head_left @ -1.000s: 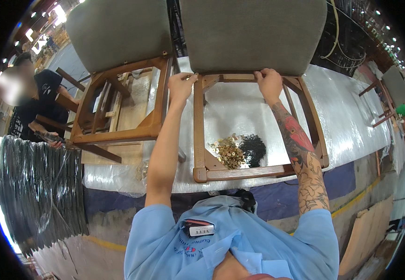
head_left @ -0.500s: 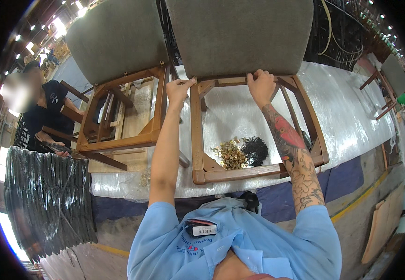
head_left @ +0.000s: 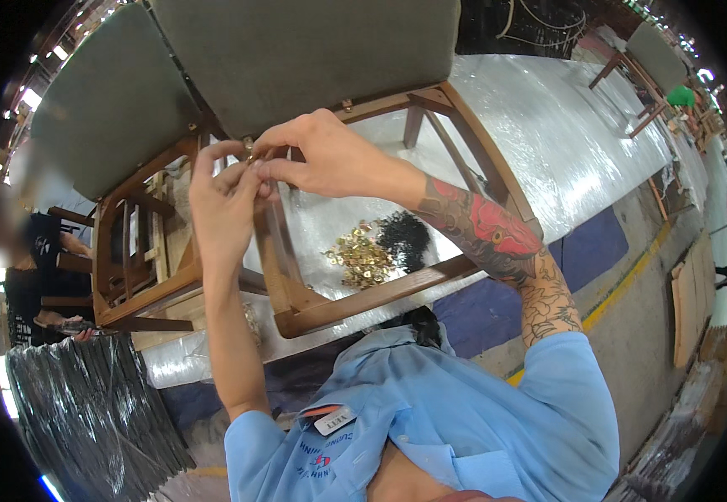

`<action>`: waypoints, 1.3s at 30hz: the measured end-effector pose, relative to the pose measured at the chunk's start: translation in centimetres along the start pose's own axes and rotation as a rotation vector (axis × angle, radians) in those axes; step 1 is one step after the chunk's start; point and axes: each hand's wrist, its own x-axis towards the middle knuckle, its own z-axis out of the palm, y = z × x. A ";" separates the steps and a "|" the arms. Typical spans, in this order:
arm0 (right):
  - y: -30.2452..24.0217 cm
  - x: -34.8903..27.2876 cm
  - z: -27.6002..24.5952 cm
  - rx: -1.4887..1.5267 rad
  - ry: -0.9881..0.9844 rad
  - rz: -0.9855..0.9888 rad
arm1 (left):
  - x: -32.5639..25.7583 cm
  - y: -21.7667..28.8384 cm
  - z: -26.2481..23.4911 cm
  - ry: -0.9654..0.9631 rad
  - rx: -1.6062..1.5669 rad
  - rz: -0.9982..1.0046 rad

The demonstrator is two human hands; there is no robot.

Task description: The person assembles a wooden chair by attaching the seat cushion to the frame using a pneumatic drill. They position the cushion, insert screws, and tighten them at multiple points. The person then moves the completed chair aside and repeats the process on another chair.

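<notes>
My left hand (head_left: 223,201) and my right hand (head_left: 323,155) meet at the left rear corner of a brown wooden chair frame (head_left: 363,303). Fingers of both are closed in a pinch around one spot, beside a small brass-coloured metal bracket (head_left: 249,144); what they grip is mostly hidden. A grey upholstered backrest (head_left: 313,63) rises just beyond that corner. A second metal bracket (head_left: 347,105) sits along its lower edge. Through the open frame show a heap of brass-coloured metal pieces (head_left: 362,258) and a pile of small black pieces (head_left: 405,241).
Another chair (head_left: 112,314) with a grey back stands close on the left, a person (head_left: 41,259) beyond it. Shiny wrap (head_left: 547,142) covers the table. A wrapped black stack (head_left: 87,402) is at lower left; a cardboard sheet (head_left: 690,314) leans at right.
My right hand has left the rear rail and come over to my left hand at the corner. The view has shifted, so the chairs appear further left.
</notes>
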 end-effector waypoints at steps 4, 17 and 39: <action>0.5 -2.6 -3.8 0.192 -0.097 0.100 | -3.4 0.8 1.1 -0.121 0.011 -0.054; 23.5 -10.5 -17.3 -0.619 0.208 0.442 | -17.8 -16.7 12.3 -1.115 -0.191 -0.889; 44.7 -50.3 -14.3 -0.615 0.134 0.955 | -13.6 -41.9 25.8 0.018 0.682 -0.300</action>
